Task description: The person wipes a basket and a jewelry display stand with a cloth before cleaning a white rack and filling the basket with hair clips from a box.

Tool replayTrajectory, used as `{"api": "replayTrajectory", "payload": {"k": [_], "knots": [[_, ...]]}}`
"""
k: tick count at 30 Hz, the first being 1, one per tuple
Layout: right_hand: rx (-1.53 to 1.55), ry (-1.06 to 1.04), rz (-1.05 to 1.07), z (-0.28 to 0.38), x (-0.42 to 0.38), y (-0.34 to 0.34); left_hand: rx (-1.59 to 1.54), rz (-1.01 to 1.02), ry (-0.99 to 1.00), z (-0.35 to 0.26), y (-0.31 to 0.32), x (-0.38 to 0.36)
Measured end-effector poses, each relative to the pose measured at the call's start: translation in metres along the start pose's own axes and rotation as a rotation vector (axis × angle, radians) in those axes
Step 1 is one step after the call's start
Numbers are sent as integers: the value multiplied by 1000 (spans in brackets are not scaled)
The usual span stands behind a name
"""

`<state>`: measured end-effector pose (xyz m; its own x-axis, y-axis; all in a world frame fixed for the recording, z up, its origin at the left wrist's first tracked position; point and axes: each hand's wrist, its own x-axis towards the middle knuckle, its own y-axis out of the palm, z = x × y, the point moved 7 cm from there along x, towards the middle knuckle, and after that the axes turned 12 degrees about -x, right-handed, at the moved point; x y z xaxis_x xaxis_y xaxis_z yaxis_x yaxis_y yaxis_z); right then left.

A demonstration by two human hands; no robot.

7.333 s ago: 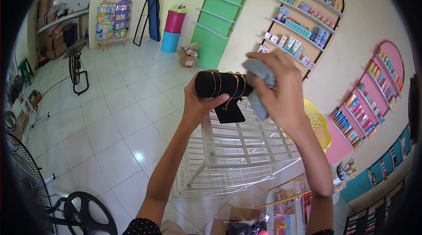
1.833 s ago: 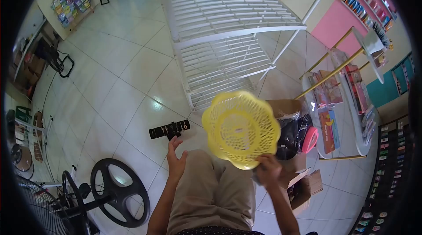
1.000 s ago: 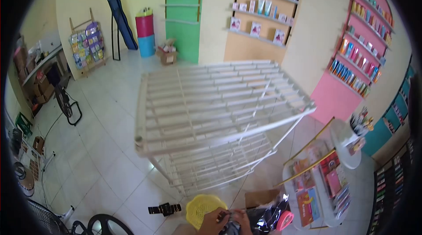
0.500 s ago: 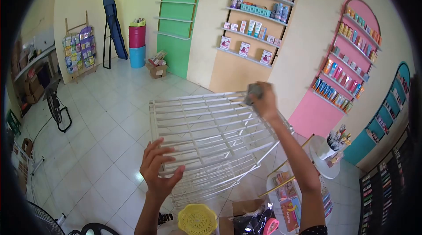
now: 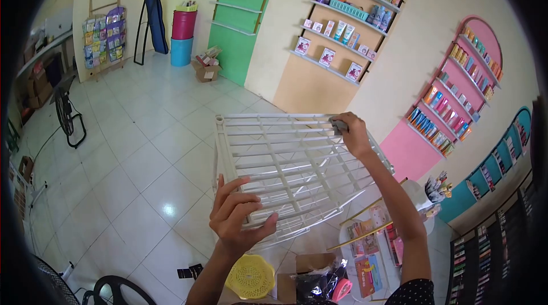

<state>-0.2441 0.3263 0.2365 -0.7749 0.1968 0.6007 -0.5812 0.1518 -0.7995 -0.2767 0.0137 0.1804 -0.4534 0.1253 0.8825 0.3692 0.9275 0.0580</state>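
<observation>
Since half a second earlier, the left hand [image 5: 237,216] has been lowered from open air onto the near rail of the white wire rack [image 5: 285,159], and the right hand [image 5: 355,134] has been brought down to the far corner. The left fingers [image 5: 228,196] are now curled over the rack's front edge, thumb beneath, clamping it. The right hand is closed around a grey cloth [image 5: 338,126], which is pressed against the corner rail at about 1 o'clock from the rack's middle. The rack's top shelf is seen tilted, its long axis running from 7 o'clock near the left hand up to 1 o'clock at the cloth; the slats stretching between the hands lie nearer the left hand. Open tiled floor [image 5: 142,162] is left at 9 o'clock, while the 4 o'clock side is crowded by a small display stand [image 5: 377,242]. Below, at 6 o'clock, a yellow basket [image 5: 250,276] is set on the floor beside a cardboard box [image 5: 314,265].
</observation>
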Motion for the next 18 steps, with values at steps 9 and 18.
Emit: {"api": "replayTrajectory", "payload": {"k": [9, 18], "knots": [[1036, 662, -12, -15, 5, -28, -17, -20, 21, 5, -3, 3], [-20, 147, 96, 36, -18, -47, -19, -33, 16, 6, -2, -1]]}}
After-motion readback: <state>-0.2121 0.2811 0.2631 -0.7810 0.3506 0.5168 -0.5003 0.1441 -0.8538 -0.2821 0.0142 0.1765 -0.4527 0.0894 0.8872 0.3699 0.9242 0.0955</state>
